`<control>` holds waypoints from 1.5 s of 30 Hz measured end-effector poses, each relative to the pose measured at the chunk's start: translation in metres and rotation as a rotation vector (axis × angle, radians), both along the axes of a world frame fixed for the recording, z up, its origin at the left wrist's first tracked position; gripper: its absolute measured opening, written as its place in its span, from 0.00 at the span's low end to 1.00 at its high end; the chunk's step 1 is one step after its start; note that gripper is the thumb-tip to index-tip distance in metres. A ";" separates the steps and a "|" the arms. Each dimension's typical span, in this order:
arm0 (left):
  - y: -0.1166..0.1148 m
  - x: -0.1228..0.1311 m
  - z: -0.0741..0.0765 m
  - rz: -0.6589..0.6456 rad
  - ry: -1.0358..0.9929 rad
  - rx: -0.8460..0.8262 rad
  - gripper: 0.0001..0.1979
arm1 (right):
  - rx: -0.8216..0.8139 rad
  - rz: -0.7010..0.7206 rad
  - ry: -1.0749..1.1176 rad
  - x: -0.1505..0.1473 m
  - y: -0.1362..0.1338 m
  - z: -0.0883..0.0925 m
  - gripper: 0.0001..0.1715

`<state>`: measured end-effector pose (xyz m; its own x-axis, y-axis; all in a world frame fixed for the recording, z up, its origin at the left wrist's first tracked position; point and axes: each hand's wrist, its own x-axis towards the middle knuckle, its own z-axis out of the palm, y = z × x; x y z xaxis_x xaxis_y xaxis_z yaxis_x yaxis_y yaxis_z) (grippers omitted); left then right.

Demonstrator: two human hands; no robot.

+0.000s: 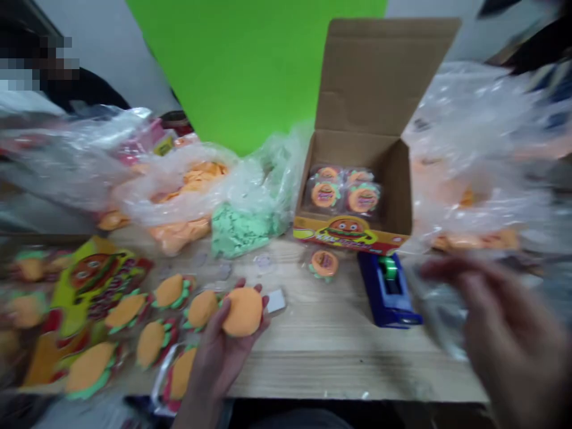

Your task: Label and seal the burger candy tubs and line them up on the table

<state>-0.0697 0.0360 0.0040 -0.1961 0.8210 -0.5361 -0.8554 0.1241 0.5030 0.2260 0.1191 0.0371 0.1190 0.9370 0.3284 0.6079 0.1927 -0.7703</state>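
Observation:
My left hand (218,348) is closed round an orange burger-shaped candy (242,311) just above the wooden table (330,357). Several more burger candies (152,322) lie in rows to its left. My right hand (509,333) hangs blurred at the right, by a sheet of clear plastic (440,322); its fingers look spread, but the smear hides whether it holds anything. An open cardboard box (357,190) at the back holds wrapped burger candies (344,193). One wrapped candy (324,263) lies in front of the box.
A blue tape dispenser (388,289) stands right of centre. Clear bags with orange pieces (187,202) and green pieces (239,229) lie behind. A yellow printed pack (96,277) sits at the left. A large plastic bag (482,161) fills the right. A person sits at far left.

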 end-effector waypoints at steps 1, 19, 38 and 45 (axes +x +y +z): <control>0.005 0.000 0.004 0.041 0.016 -0.026 0.17 | -0.104 0.199 0.054 -0.023 -0.016 -0.016 0.11; -0.020 0.014 -0.011 -0.490 1.437 0.347 0.39 | -1.160 0.700 1.480 -0.124 -0.062 -0.059 0.16; -0.055 0.035 -0.018 -0.563 0.637 -0.004 0.21 | -1.096 0.524 0.724 -0.075 -0.064 -0.037 0.24; -0.037 0.029 -0.017 -0.477 0.822 -0.179 0.20 | -0.855 0.539 0.358 -0.119 -0.051 -0.047 0.20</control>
<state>-0.0403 -0.0011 -0.0133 -0.2333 0.8308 -0.5053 -0.0844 0.5003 0.8617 0.1071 0.0681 -0.0103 -0.4202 0.7972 -0.4334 0.3160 -0.3191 -0.8935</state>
